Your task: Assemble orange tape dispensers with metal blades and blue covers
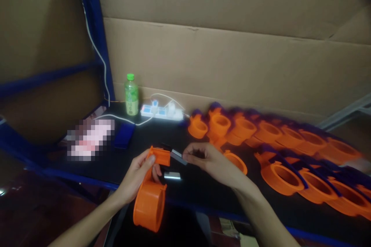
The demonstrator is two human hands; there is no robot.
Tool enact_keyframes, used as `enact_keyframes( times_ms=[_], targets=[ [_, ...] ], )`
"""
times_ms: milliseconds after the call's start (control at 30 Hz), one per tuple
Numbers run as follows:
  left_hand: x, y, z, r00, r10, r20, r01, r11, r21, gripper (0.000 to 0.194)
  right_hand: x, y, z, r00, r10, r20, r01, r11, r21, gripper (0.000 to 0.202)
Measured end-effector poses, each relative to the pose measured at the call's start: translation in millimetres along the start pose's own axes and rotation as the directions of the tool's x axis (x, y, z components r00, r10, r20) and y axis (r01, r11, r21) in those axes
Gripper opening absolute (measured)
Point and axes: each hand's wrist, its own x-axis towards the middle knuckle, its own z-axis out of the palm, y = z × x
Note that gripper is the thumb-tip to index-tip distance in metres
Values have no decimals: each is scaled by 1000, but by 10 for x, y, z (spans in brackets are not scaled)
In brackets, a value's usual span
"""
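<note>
My left hand (142, 170) is wrapped around the upper part of an orange plastic tape dispenser (149, 206), its wide ring hanging down past the table's front edge. Between the thumb and fingers of my right hand (199, 156) is a small grey toothed blade (179, 156), its far end close to the dispenser's top end. Whether the two parts touch I cannot tell. Under the hands, a flat shiny metal piece (172, 175) lies on the black table.
Rows of orange dispensers (285, 177) with dark blue parts fill the right side. At the back stand a green-capped bottle (131, 96) and a white power strip (162, 112) with cables. A dark blue flat object (124, 136) lies left, beside a blurred-out patch. Cardboard (232, 65) walls the back.
</note>
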Motion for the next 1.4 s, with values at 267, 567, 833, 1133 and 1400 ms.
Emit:
enact_keyframes(
  times_ms=[267,567,833,1133,1400],
  targets=[
    [7,-45,-31,1000,-1,25,-1,999,43,35,8,-24,-72,998,17,56,-14,999,-44,22],
    [-8,-59,-37,998,64,-3,-63,995,72,34,30,-27,-10,995,66,77,-68,997,23,21],
    [3,-9,-27,999,18,31,-20,997,68,35,22,-89,-71,995,-41,87,48,995,-88,22],
    [11,-64,-19,997,-48,64,40,992,124,38,117,-220,-26,985,-18,170,57,974,-221,16],
    [9,-43,-17,998,-26,59,18,989,145,33,301,-190,129,986,-67,152,98,973,-207,13]
  ],
)
